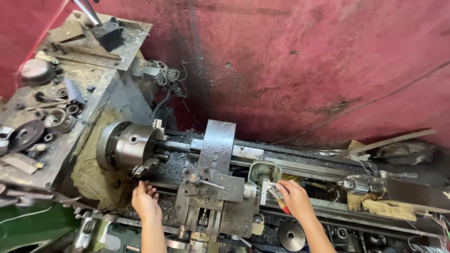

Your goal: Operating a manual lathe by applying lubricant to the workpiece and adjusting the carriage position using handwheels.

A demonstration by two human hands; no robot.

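In the head view, a red-handled brush [280, 201] is held in the closed grip of the right hand [294, 197], its tip set by the small metal cup [265, 171] on the lathe carriage [215, 187]. The left hand [144, 199] is rested, fingers loosely open and holding nothing, just below the chuck [129, 146].

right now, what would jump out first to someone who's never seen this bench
The old metal lathe fills the lower frame, its round steel chuck at centre-left against a stained red wall. The left hand reaches in just below the chuck, while the right hand holds a red-handled tool beside the carriage. Top left, the headstock top is littered with gears, rings and scrap.
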